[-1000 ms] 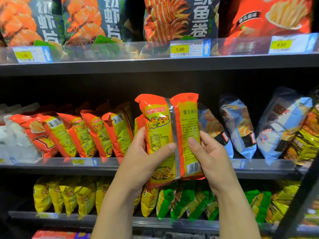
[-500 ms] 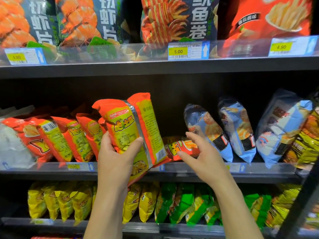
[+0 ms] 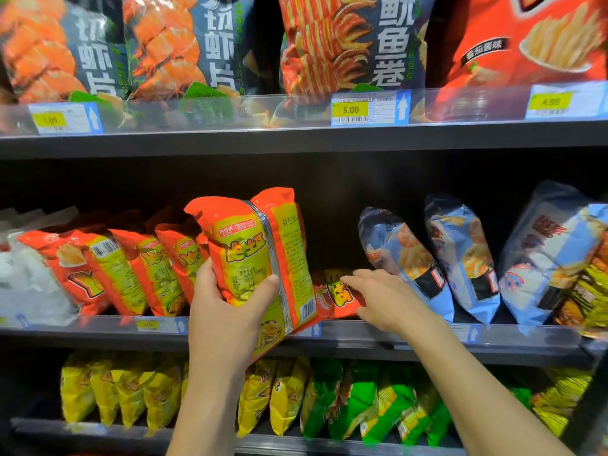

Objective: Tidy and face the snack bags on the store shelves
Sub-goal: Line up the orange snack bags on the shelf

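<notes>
Head view, single frame

- Left hand (image 3: 227,311): fingers and thumb clamped round 1 orange-and-yellow foil snack bag (image 3: 256,255). The bag is upright, tilted slightly left, with its back and silver seam facing the camera. It is held in front of the dark middle shelf (image 3: 411,340), and its lower end crosses the shelf's front edge left of centre
- Right hand (image 3: 388,301): fingers stretched out and apart, tips touching 1 orange bag lying flat (image 3: 332,294) just behind the front edge, directly right of the held bag. The hand is not closed round it
- Middle shelf, left end: a leaning row of orange-and-yellow bags (image 3: 148,271), at least 4 counted, the nearest partly hidden by the held bag. 1 white bag (image 3: 23,284) at the far left, blurred
- Middle shelf, right half: 3 pale blue bags (image 3: 460,255), leaning
- Top shelf (image 3: 296,139): 4 large bags, namely 2 dark shrimp-print bags (image 3: 164,44), 1 dark squid-print bag (image 3: 345,44) and 1 red fries-print bag (image 3: 526,44). 3 yellow price labels (image 3: 350,110) on its front edge
- Bottom shelf: yellow bags (image 3: 131,393) at left, green bags (image 3: 355,399) at centre. Too blurred for a sure count
</notes>
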### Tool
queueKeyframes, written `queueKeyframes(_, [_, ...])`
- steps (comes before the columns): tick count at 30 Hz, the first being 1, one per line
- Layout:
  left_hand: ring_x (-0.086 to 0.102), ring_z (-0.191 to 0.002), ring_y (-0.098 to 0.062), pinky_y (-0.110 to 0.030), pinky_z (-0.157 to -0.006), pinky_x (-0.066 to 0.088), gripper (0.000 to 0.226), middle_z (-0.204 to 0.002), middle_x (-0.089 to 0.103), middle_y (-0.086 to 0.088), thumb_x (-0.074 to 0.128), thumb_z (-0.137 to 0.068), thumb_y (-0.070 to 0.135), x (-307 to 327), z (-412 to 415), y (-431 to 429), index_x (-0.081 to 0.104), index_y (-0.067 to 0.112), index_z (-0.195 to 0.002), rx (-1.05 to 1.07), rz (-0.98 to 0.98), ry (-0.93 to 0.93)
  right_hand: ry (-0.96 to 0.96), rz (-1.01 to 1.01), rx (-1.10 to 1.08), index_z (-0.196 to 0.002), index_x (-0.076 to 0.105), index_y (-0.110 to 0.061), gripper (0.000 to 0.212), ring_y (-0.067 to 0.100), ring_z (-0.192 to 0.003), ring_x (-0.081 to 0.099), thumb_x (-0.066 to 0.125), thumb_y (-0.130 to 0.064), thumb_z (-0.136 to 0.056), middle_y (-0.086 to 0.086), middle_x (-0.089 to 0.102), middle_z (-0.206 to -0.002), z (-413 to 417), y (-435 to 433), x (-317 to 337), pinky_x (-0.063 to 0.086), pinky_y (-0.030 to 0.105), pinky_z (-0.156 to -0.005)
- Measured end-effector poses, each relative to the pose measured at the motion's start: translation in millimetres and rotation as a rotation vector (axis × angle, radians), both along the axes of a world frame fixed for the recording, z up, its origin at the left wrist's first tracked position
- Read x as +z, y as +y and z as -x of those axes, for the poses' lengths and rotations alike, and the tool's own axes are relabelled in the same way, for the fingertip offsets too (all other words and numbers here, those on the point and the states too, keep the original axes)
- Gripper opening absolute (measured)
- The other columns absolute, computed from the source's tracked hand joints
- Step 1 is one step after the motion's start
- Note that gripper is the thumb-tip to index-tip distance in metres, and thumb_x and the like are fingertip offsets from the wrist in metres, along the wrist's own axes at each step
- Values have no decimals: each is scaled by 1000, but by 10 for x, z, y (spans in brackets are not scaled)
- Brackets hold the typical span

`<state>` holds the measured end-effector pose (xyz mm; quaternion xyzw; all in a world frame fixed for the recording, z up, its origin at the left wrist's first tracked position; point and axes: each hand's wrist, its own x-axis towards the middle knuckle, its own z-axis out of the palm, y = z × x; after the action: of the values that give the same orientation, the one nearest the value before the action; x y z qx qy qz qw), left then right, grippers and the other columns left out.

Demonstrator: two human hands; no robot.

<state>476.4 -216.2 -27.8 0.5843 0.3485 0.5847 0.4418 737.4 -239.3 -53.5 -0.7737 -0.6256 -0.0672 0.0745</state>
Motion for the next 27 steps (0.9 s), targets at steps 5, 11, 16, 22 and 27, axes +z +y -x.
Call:
queueKeyframes(5, [74,-107,-14,-53,-89,62,55,-114,75,15,89,-79,48,-6,-71,-39,60,44,-126,-17,6,10,-80,-26,-19,-151,48,-38,57,21,-127,50,69,-36,-98,-10,56,-142,-89,12,-93,46,42,-100])
queueKeyframes(11, [74,-105,-11,-51,-88,64,53,-112,74,16,85,-78,47,8,-142,-81,60,43,-124,-27,-1,11,-30,-136,-54,-136,63,-40,35,17,-122,57,62,-32,-102,-14,65,-123,-110,-85,-107,51,39,-85])
queueKeyframes(16, [73,-106,-11,-49,-89,64,57,-115,73,16,87,-80,44,-6,-215,-115,58,43,-129,-28,-8,33,62,-229,-137,-133,65,-36,29,20,-115,63,56,-32,-105,-11,68,-121,-135,-154,-139,51,39,-79])
queueKeyframes(22, [69,-99,2,-37,-89,61,56,-110,71,21,87,-81,38,-128,-404,-210,56,43,-128,-51,-33,89,296,-364,-164,-139,64,-37,35,24,-116,64,58,-33,-105,-9,73,-125,-140,-221,-172,49,37,-88])
queueKeyframes(27, [69,-97,6,-25,-83,58,60,-114,72,19,87,-82,36,-198,-680,-232,56,40,-133,-127,-57,138,439,-378,-196,-137,66,-37,39,25,-102,61,54,-19,-105,0,70,-107,-165,-185,-208,44,31,-72])
